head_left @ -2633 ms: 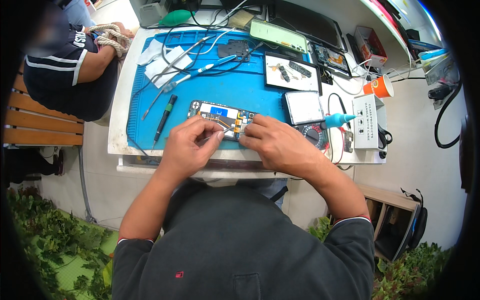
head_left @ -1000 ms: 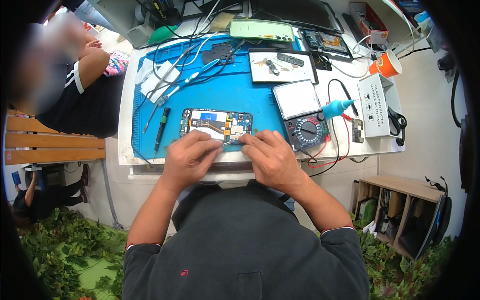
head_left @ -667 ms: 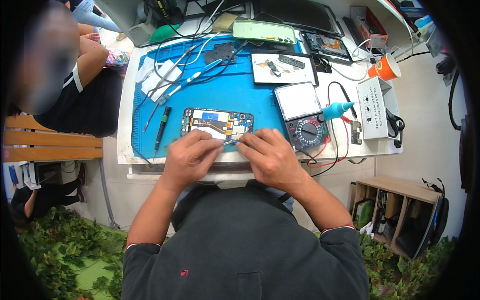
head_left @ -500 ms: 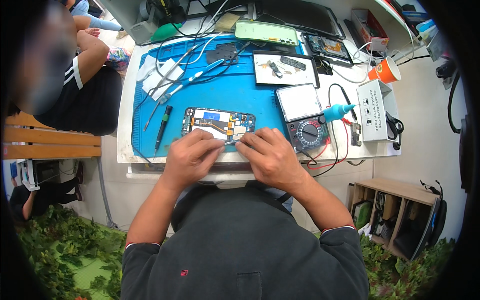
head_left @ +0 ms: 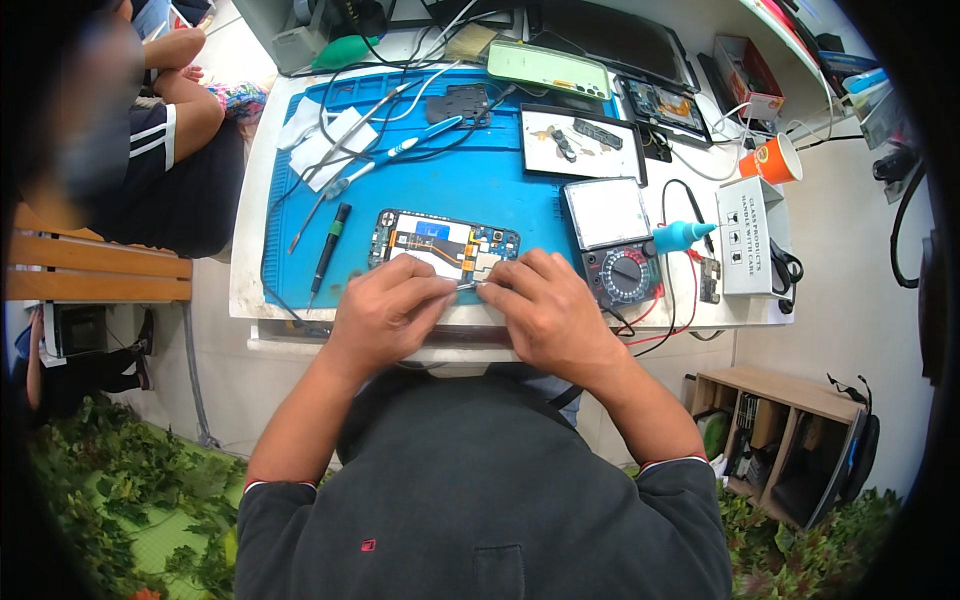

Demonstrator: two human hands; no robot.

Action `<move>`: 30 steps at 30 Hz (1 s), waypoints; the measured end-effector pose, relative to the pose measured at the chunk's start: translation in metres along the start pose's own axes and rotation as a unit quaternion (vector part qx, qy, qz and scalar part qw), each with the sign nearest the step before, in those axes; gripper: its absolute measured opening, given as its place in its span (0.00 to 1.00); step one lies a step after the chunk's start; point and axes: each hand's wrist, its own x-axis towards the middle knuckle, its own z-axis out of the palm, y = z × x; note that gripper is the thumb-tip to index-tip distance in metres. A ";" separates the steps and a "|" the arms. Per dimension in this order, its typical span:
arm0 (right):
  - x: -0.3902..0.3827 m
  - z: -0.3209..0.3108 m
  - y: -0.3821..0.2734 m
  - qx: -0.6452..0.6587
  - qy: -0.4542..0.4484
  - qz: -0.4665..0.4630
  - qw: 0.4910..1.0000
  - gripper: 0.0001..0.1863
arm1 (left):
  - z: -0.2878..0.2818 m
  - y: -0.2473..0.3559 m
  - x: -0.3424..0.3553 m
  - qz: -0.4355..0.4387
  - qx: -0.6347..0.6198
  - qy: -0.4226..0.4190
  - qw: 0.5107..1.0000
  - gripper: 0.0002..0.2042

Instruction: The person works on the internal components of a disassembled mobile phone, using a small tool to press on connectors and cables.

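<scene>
An opened smartphone (head_left: 440,240) lies on the blue mat with its battery, orange-and-black flex cable and circuit boards exposed. My left hand (head_left: 395,308) is closed in a pinch at the phone's near edge. Facing it, my right hand (head_left: 545,310) is pinched too, at the phone's near right corner. Between the fingertips of both hands runs a small, thin silvery strip (head_left: 468,286), too small to name. My fingers cover part of the phone's lower edge. To the left of the phone lies a black-and-green screwdriver (head_left: 329,250).
A multimeter (head_left: 622,270) with red and black leads and a blue bottle (head_left: 680,237) stand at right. Behind are a toothbrush (head_left: 405,147), tangled cables, a tray of parts (head_left: 560,165) and a green phone cover (head_left: 540,68). A white box (head_left: 745,240) sits near the right edge.
The whole view has shifted slightly. Both hands keep their pinch on the small silvery strip at the phone's near edge; the things on the table stay in place.
</scene>
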 end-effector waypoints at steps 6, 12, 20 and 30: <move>0.007 -0.008 -0.001 -0.002 -0.030 -0.001 1.000 0.19 | 0.001 -0.002 -0.001 0.007 0.007 0.007 1.000 0.11; 0.011 -0.012 -0.002 -0.039 -0.072 -0.010 0.997 0.17 | 0.001 -0.003 -0.002 0.009 0.009 0.004 1.000 0.11; 0.004 -0.008 0.000 -0.016 -0.037 -0.011 0.999 0.18 | -0.001 -0.001 -0.003 -0.063 -0.075 0.021 0.995 0.08; 0.008 -0.010 -0.001 -0.026 -0.039 -0.015 0.999 0.20 | -0.006 0.001 -0.002 -0.110 -0.120 0.043 0.986 0.07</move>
